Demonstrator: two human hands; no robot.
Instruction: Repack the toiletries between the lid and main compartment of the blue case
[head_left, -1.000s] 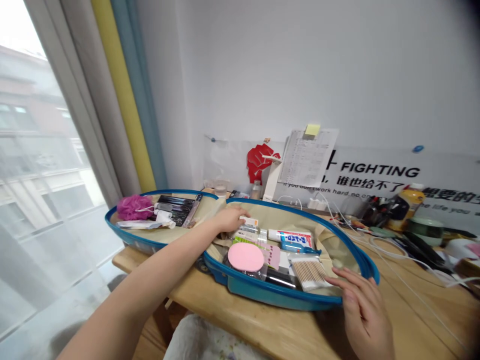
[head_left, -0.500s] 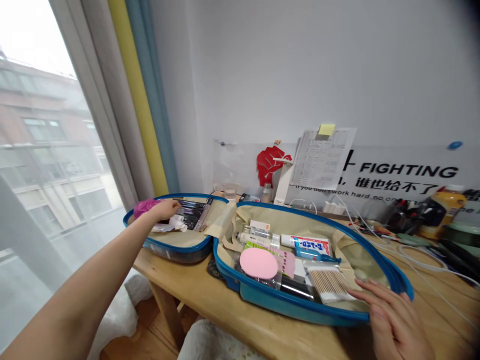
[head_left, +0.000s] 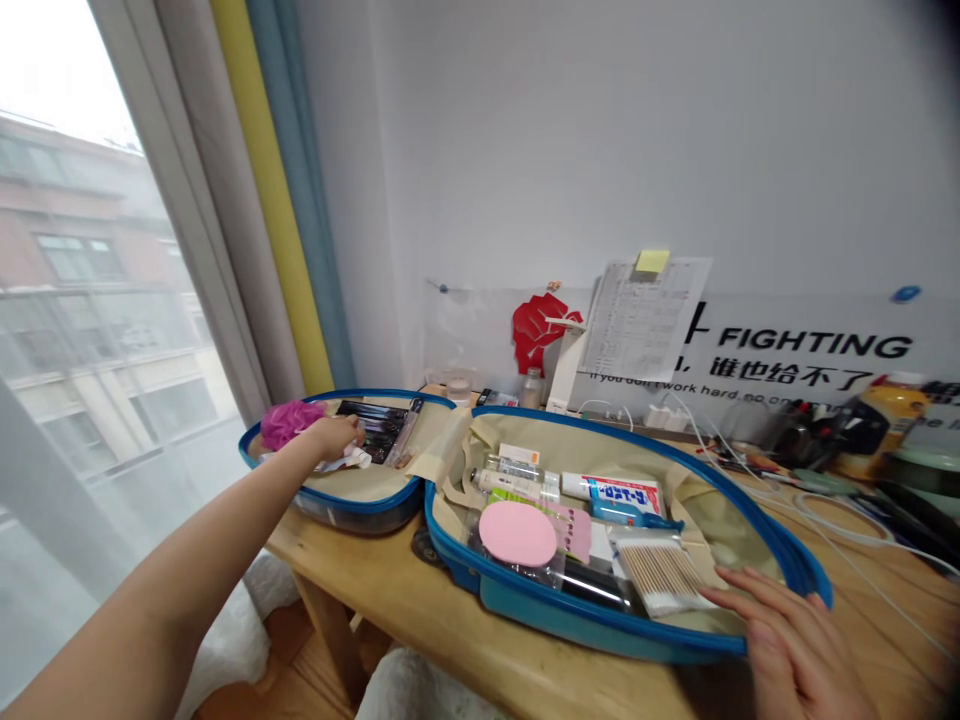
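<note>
Closest, at the lower right, the right grip: fingers spread apart and open, lying over the blue rim of an open hard-shell suitcase, clamped on nothing. Both halves of the suitcase flat on a wooden tabletop, side by side.

In the right half, on a beige lining: a round pink sponge, a pack of cotton swabs just beside the right fingers, a dark tube, a toothpaste tube and small clear bottles.

From the lower left, the bare left arm stretching across to the left half. Left grip curled down onto a small white tube, fingers together (clamped or merely touching: impossible to tell from this angle). Just beside it, a magenta mesh bath puff and, farther in, black packets.

Beyond, along the wall: a red fist cutout, a printed sheet with a yellow sticky note, and a "FIGHTING" banner.
</note>
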